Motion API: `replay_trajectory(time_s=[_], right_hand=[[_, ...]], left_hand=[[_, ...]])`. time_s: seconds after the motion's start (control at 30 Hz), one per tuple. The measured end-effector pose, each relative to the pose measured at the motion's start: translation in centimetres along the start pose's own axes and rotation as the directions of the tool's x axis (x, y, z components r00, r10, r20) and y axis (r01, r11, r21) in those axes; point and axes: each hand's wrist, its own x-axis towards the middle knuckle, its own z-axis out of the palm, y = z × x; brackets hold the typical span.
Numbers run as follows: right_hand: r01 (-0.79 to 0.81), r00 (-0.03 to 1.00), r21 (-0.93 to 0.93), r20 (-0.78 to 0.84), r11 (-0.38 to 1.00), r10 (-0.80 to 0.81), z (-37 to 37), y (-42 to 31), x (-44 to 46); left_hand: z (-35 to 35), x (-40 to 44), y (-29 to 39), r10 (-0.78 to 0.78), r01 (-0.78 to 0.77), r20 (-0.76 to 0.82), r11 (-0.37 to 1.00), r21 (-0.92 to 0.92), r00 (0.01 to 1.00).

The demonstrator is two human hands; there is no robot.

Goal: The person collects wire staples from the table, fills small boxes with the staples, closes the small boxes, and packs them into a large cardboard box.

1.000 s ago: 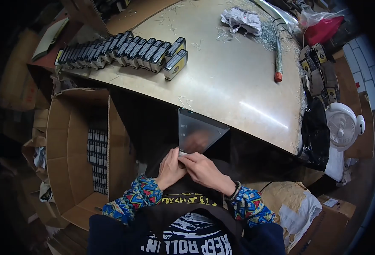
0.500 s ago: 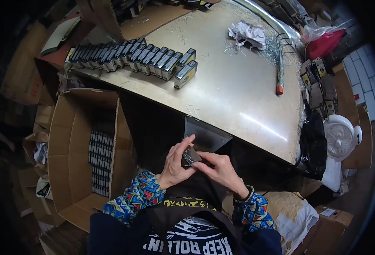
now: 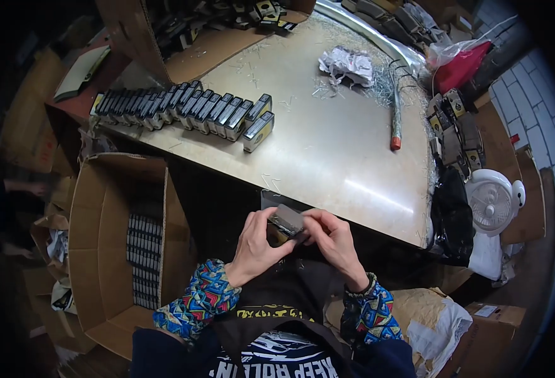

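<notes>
My left hand (image 3: 257, 244) is closed around a small box-shaped pack (image 3: 288, 218), thumb below and fingers on its left side. The pack has a flat grey-brown face, a dark side and a bit of yellow low down. At its right edge, my right hand (image 3: 333, 236) has thumb and fingers pinched together, the fingertips slightly blurred. Both hands are above my lap, just off the table's front edge. On the table (image 3: 315, 157), a long row of yellow-and-black packs (image 3: 217, 113) stands on edge, with two at its right end set slightly apart.
An open carton (image 3: 95, 252) at my left contains rows of dark packs (image 3: 144, 252). Thin wire pieces lie scattered on the table near crumpled paper (image 3: 346, 66) and a red-tipped tube (image 3: 396, 126). To the right are a white fan (image 3: 492, 205) and a black bag (image 3: 455, 214).
My view has shifted slightly. The pack has turned so its flat face points up, and my right hand's fingers have moved to its right edge. A person's hand now shows at far left.
</notes>
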Motion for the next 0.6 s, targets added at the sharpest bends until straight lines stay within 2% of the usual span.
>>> replay_trajectory(time_s=[0.07, 0.1, 0.2, 0.33, 0.37, 0.4, 0.47, 0.5, 0.6], right_hand=[[0.090, 0.995, 0.047, 0.026, 0.995, -0.092, 0.0, -0.2, -0.3], [0.133, 0.986, 0.006, 0.096, 0.991, -0.133, 0.0, 0.5, -0.4], [-0.021, 0.998, 0.290, 0.056, 0.957, 0.005, -0.1, 1.0, -0.4], [0.040, 0.997, 0.301, -0.082, 0.953, -0.016, -0.3, 0.5, -0.6], [0.100, 0.984, 0.227, -0.170, 0.969, -0.062, 0.0, 0.2, -0.6], [0.251, 0.958, 0.044, -0.152, 0.967, -0.242, -0.2, 0.0, -0.4], [0.523, 0.832, -0.301, -0.023, 0.798, -0.554, -0.7, -0.8, 0.4], [0.484, 0.858, -0.388, 0.032, 0.785, -0.513, -0.4, -1.5, 0.5], [0.484, 0.846, -0.505, 0.061, 0.714, -0.530, -0.1, -2.1, 0.8]], left_hand=[[0.3, 0.2, 0.2, -0.034, 0.031, -0.051, 0.998, -0.061, 0.998], [0.4, 0.3, 0.4, -0.051, 0.044, -0.052, 0.992, -0.120, 0.997], [0.5, 0.5, 0.7, -0.070, 0.060, -0.041, 0.978, -0.198, 0.997], [0.0, 0.7, 1.3, -0.214, 0.224, 0.066, 0.927, -0.299, 0.975], [0.0, 0.7, 1.3, -0.257, 0.272, 0.089, 0.917, -0.293, 0.962], [0.0, 0.7, 1.3, -0.298, 0.318, 0.111, 0.904, -0.285, 0.948], [0.1, 0.5, 1.2, -0.186, 0.194, 0.060, 0.967, -0.163, 0.981], [0.1, 0.4, 1.2, -0.128, 0.132, 0.042, 0.986, -0.100, 0.991], [0.1, 0.6, 1.4, -0.025, 0.026, 0.058, 0.999, -0.019, 0.998]])
